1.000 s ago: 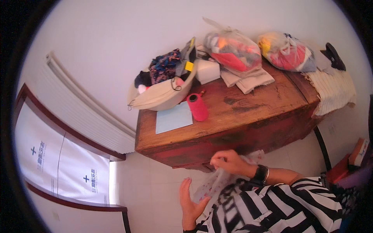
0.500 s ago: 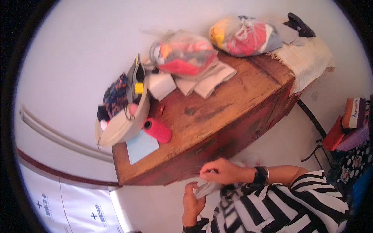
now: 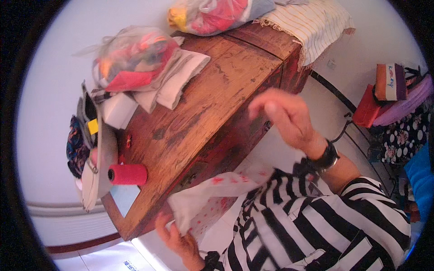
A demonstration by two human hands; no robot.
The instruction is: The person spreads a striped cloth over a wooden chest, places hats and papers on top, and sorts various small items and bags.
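A thin white cloth with red marks (image 3: 210,189) spreads over my lap, between my body and the wooden chest. My left hand (image 3: 178,241) grips its near left edge, with thumb and fingers bent around the cloth. My right hand (image 3: 289,119) is raised well away from the cloth, beside the chest's front edge. Its fingers are curled with thumb and forefinger close together; whatever they pinch is too small or blurred to make out. On the chest top, a cone of red thread (image 3: 130,174) lies on its side by a light blue sheet (image 3: 124,198).
The wooden chest (image 3: 199,113) carries a clear bag of colourful cloth (image 3: 135,58), folded beige cloth (image 3: 181,79), a white box (image 3: 118,110) and a pale basin (image 3: 106,158) of fabrics. Another stuffed bag (image 3: 217,16) and a striped cloth (image 3: 312,29) sit at the far end. Bags and boxes (image 3: 389,83) stand at right.
My right hand has risen away from my left, up and to the right. The cloth now stretches out between body and chest. The view has shifted, so the chest appears nearer.
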